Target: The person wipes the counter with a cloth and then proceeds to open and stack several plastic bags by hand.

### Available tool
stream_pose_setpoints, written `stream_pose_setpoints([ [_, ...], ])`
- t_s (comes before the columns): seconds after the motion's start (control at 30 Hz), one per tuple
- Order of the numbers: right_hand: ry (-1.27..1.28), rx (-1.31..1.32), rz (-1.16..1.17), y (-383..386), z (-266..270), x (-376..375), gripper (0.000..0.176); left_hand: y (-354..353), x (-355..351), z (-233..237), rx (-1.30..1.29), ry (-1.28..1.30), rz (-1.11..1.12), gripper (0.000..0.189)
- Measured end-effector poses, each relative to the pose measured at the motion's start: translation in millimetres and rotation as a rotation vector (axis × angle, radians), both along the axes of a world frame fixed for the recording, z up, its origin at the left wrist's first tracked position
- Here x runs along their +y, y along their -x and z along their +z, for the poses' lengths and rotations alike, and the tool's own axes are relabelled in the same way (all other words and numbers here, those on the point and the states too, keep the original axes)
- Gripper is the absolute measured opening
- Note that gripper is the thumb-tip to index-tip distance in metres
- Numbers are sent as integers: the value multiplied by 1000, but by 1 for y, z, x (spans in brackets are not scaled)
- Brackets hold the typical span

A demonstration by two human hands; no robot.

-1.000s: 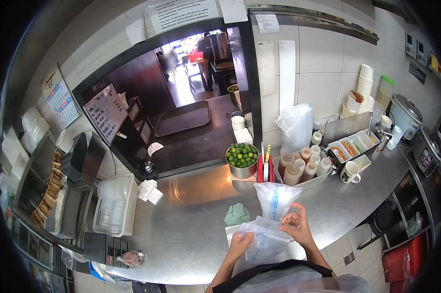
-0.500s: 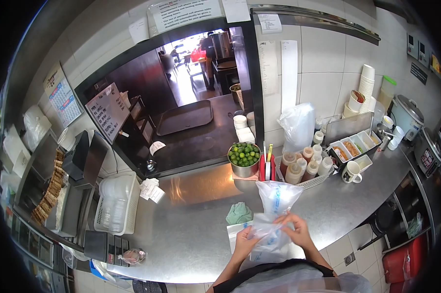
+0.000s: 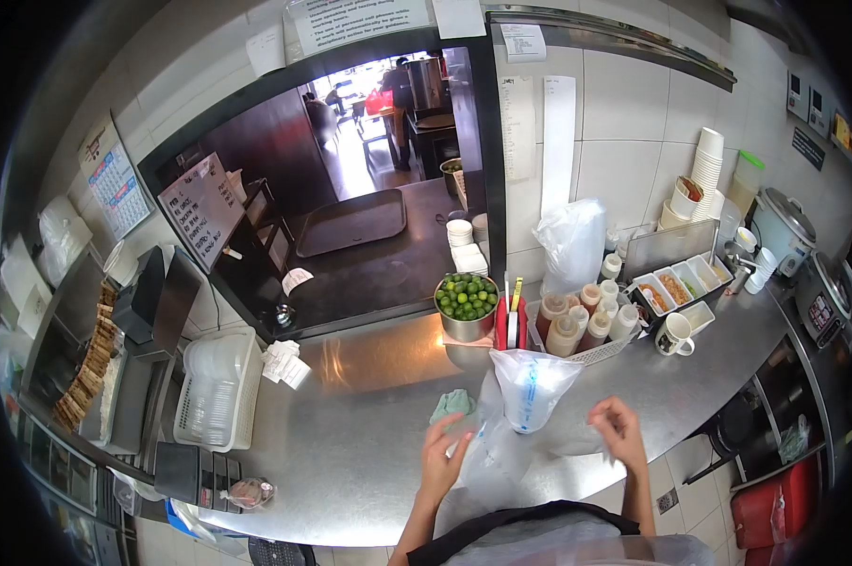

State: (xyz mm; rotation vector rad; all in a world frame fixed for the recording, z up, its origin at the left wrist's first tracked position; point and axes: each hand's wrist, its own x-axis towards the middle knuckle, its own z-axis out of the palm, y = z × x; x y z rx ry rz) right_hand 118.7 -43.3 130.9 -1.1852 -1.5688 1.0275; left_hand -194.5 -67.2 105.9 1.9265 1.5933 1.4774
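Observation:
My left hand (image 3: 444, 453) and my right hand (image 3: 619, 426) are spread apart over the steel counter (image 3: 369, 443). Each grips one side of a thin clear plastic bag (image 3: 501, 448) stretched between them. Just beyond it stands a filled clear bag with blue print (image 3: 532, 387), upright on the counter. A green cloth (image 3: 452, 407) lies right behind my left hand.
A steel bowl of limes (image 3: 467, 304), sauce squeeze bottles (image 3: 582, 321) in a basket, a mug (image 3: 672, 333) and condiment trays (image 3: 683, 279) line the back. A white crate of lids (image 3: 214, 389) sits at left, a rice cooker (image 3: 783, 222) at right.
My hands have moved apart and upward from the stack near the counter's front edge, pulling the thin plastic bag open and wide between them.

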Motion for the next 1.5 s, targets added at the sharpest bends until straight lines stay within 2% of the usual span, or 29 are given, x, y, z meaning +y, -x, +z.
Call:
stream_pose_setpoints([
  [0.07, -49, -12, 45, 44, 48, -14, 31, -10, -7, -5, -192, 256, -180, 15],
  [0.1, -66, -49, 71, 59, 51, -15, 31, -16, -9, -2, -230, 305, -285, 15],
  [0.2, -86, -156, 216, 76, 51, -16, 29, -29, -15, 30, -278, 416, -582, 15],
  [0.27, -61, -225, 416, 73, 38, -7, 25, -27, -19, 34, -235, 428, -631, 14],
  [0.3, -94, -245, 432, 70, 30, -3, 23, -26, -20, 37, -213, 432, -653, 13],
  [0.4, -178, -293, 452, 66, 16, 2, 19, -29, -23, 48, -178, 382, -535, 12],
  [0.47, -199, -310, 422, 67, 14, 1, 19, -24, -17, 30, -117, 281, -498, 12],
  [0.57, -156, -304, 455, 69, 15, -2, 21, -32, -12, 32, -110, 120, -366, 12],
  [0.67, -169, -164, 325, 83, 41, -10, 24, -36, -10, 31, -96, 62, -313, 10],
  [0.77, 181, 1, 462, 76, 44, -12, 28, -41, -10, 26, -51, 3, -311, 8],
  [0.87, 247, 183, 555, 76, 18, -10, 23, -43, -9, 23, 18, -80, -293, 14],
  [0.97, 337, -116, 873, 67, 10, -4, 13, -44, -7, 19, 13, -94, -302, 20],
  [1.07, 283, -14, 988, 62, 7, -2, 12, -43, -6, 10, 7, -47, -319, 22],
  [1.17, 80, 492, 633, 63, 7, -4, 15, -43, -3, 12, 9, -49, -334, 25],
  [1.2, 255, 530, 634, 57, 5, -6, 18, -43, -3, 13, 6, -56, -341, 27],
  [1.3, 471, 207, 925, 54, 7, -4, 20, -44, -7, 16, -857, 360, -492, 28],
  [1.4, 433, 155, 1058, 60, 6, -4, 26, -34, -1, -10, -1460, 684, -995, 30],
  [1.5, 390, 786, 818, 52, -12, -10, 27, -32, 3, -24, -849, 1064, -893, 33],
])
